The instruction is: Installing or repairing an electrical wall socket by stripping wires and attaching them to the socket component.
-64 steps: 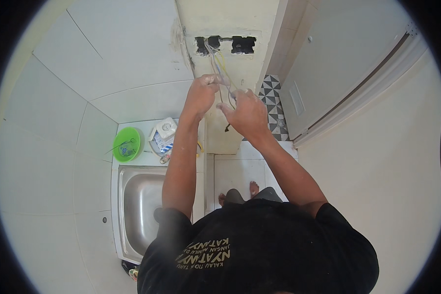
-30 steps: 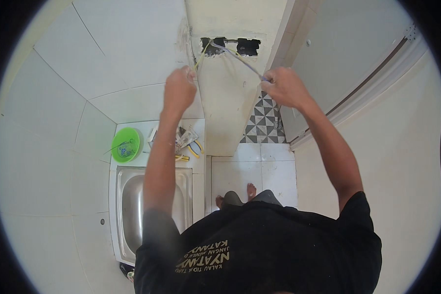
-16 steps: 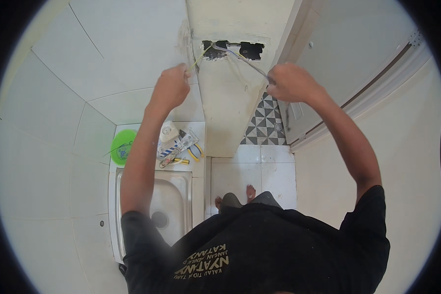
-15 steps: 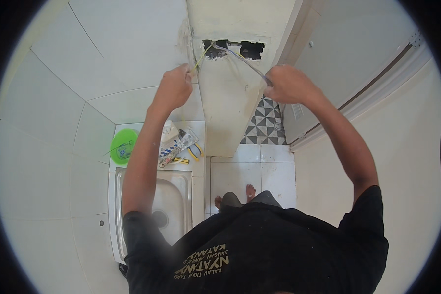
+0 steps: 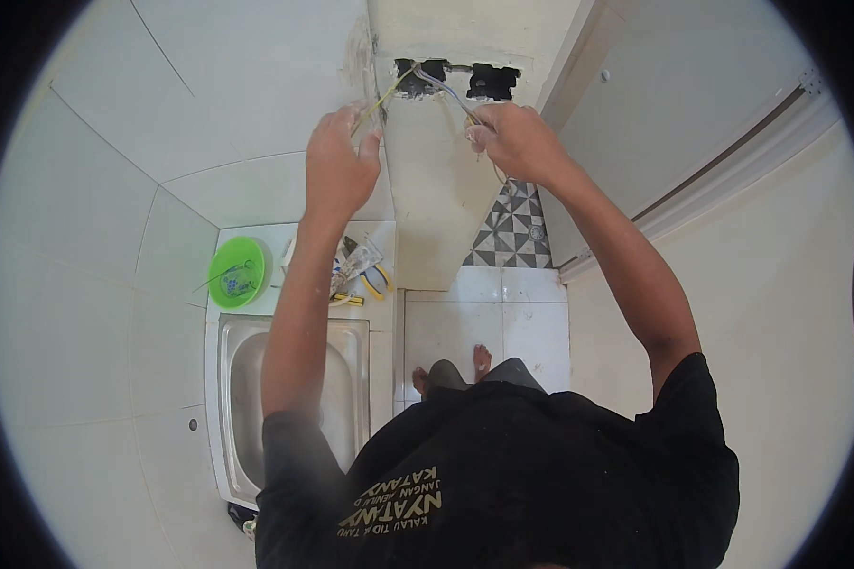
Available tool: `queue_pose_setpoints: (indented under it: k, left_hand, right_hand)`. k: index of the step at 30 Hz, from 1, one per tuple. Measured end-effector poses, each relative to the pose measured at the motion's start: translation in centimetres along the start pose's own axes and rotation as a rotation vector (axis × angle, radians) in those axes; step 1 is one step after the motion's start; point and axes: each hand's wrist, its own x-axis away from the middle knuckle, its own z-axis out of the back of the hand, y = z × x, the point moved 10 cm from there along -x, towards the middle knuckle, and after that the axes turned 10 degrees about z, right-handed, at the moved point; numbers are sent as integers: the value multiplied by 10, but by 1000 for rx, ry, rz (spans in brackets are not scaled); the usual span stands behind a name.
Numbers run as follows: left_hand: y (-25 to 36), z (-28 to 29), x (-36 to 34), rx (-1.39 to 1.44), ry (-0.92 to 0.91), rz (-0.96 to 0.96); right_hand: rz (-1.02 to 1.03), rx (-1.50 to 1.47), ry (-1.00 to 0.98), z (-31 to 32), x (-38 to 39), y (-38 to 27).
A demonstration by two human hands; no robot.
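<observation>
Two black wall boxes, the left box and the right box, sit in rough cut-outs in the cream wall. From the left box a yellow-green wire runs down to my left hand, whose fingers curl about it with the thumb a little apart. A bundle of grey-blue wires leaves the same box toward my right hand. That hand pinches the bundle, and a thin loose wire end hangs below it. My left palm is turned away, so its exact hold is partly hidden.
Below my left arm a counter carries a green bowl, yellow-handled pliers and other tools. A steel sink lies nearer. A white tiled wall stands left; a pale sliding door is at the right.
My right hand has moved left along the wires, and a loose wire end shows below it. My left thumb has spread from the fingers. The view has shifted slightly.
</observation>
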Motion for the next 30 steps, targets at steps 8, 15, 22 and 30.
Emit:
queue_pose_setpoints:
  k: [8,15,22,30]
  left_hand:
    - [-42,18,146,437,56,381]
    - [-72,-111,348,447,-890,757]
    - [-96,-187,457,470,-1431,684]
    - [-98,-215,497,279,-1642,452]
  right_hand:
    - [103,-111,400,50,89,-61]
    - [-77,-689,-627,-171,209,-53]
    - [-210,-104,-1003,-344,396,133]
    - [-714,-298,-1049,-361,471,162]
